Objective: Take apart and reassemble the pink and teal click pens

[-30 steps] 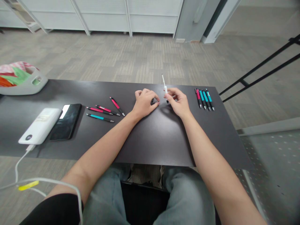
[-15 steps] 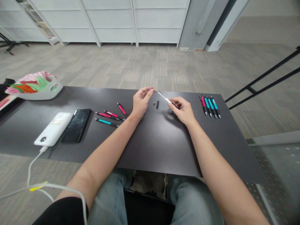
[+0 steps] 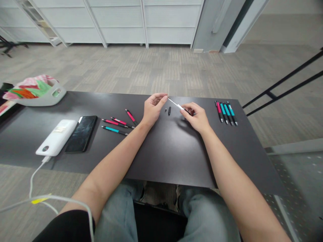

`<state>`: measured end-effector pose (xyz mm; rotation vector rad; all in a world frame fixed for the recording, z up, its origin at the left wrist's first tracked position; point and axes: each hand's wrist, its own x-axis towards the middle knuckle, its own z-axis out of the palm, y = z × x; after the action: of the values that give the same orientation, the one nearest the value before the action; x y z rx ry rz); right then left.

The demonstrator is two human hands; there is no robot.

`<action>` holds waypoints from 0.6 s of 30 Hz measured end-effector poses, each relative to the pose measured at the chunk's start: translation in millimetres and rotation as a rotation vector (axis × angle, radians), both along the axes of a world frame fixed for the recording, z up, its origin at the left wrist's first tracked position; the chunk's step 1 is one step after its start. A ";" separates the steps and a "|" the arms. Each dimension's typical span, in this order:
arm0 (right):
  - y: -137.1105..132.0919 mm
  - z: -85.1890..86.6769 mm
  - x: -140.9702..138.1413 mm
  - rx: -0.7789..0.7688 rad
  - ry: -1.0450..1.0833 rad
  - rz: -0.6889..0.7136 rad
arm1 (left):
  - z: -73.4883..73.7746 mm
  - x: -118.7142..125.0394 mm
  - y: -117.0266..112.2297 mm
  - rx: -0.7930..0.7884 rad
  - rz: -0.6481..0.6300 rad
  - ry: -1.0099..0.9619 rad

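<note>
My left hand is closed in a pinch at the far end of a thin white pen refill. The refill slants down to the right, into the white end of a pen barrel. My right hand is wrapped round that barrel, hiding most of it; a dark part shows by the fingers. On the table between my hands lie a black pen grip and a tiny dark piece, perhaps the pen's tip.
Left of my left forearm lie several red pens and a teal pen. A row of red and teal pens is at right. Further left are a phone, a cabled white power bank and a white basket.
Both hands keep nearly the same pose, with the refill and barrel still between them. The whole view has shifted very slightly.
</note>
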<state>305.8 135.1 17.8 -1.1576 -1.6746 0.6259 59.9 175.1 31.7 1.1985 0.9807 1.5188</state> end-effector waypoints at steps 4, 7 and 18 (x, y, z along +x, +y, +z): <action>0.4 -0.6 -0.2 0.011 0.013 0.004 | -2.8 -0.2 3.6 0.033 0.025 0.000; -0.1 0.4 -1.4 0.007 0.020 -0.002 | -2.3 -1.1 6.1 0.023 0.073 -0.017; 2.1 -3.4 2.0 0.000 -0.018 0.015 | 6.0 -0.5 1.5 -0.017 0.054 -0.037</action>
<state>307.8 137.2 14.4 -1.1545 -1.6998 0.6264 59.4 176.6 37.7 1.1367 1.0064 1.5666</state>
